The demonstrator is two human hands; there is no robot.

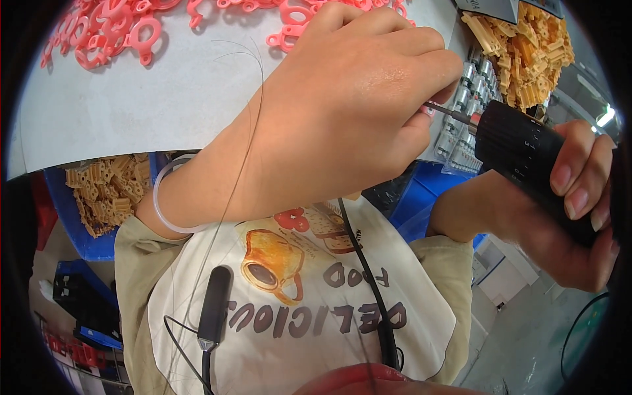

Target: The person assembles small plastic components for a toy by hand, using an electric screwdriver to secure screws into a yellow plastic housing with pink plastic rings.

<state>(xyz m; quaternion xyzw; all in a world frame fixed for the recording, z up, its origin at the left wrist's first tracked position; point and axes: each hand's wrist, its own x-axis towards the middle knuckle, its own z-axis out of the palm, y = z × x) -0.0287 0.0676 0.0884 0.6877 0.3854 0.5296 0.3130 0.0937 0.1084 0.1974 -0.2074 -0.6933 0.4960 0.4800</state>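
My left hand (pixel 368 99) reaches across the middle of the view, back of the hand up, its fingers curled closed. What it holds is mostly hidden; only a small pale pink bit shows between thumb and fingers. In my right hand (pixel 586 191) is a black electric screwdriver (pixel 520 145) with numbers round its collar. Its thin metal bit (pixel 454 114) points left, and the tip ends at the left hand's grip. Beyond the left hand, pink plastic ring-shaped parts (pixel 145 39) lie in a loose heap on the white table (pixel 131 105).
A blue bin (pixel 89 243) of tan plastic parts stands at the left below the table edge. More tan parts (pixel 526 52) are heaped at the far right, beside clear trays of small metal cylinders (pixel 464 95). A blue container (pixel 421 191) sits below the trays.
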